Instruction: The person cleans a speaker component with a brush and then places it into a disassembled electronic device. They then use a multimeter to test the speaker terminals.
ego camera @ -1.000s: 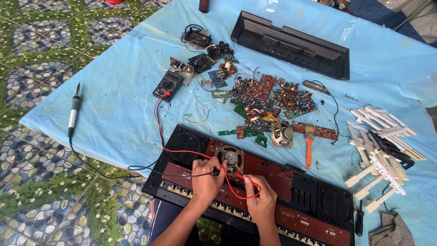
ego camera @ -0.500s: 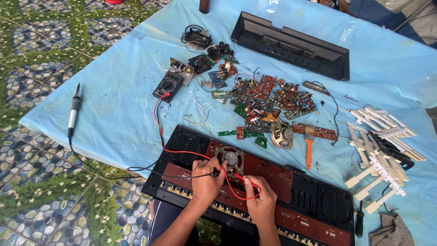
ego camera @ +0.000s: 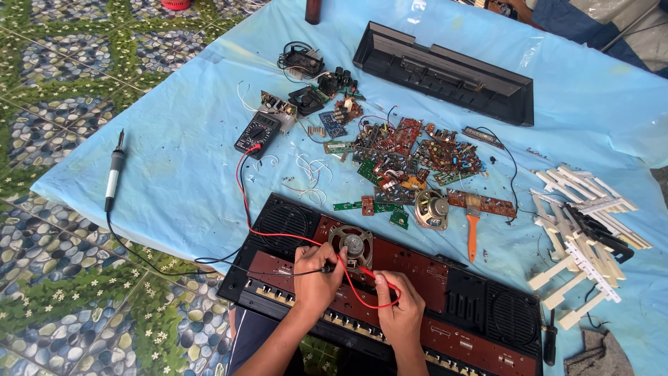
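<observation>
Left hand [ego camera: 314,270] grips black probe [ego camera: 325,268]; right hand [ego camera: 398,312] pinches red probe [ego camera: 376,278].

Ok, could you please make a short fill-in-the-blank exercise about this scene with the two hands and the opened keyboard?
1. The left hand holds the ____ probe against the small speaker.
2. The right hand holds the probe whose lead is ____.
3. Both leads run to the multimeter, which lies on the ____ sheet.
4. The soldering iron lies near the sheet's ____ edge.

Missing words: black; red; blue; left
</observation>
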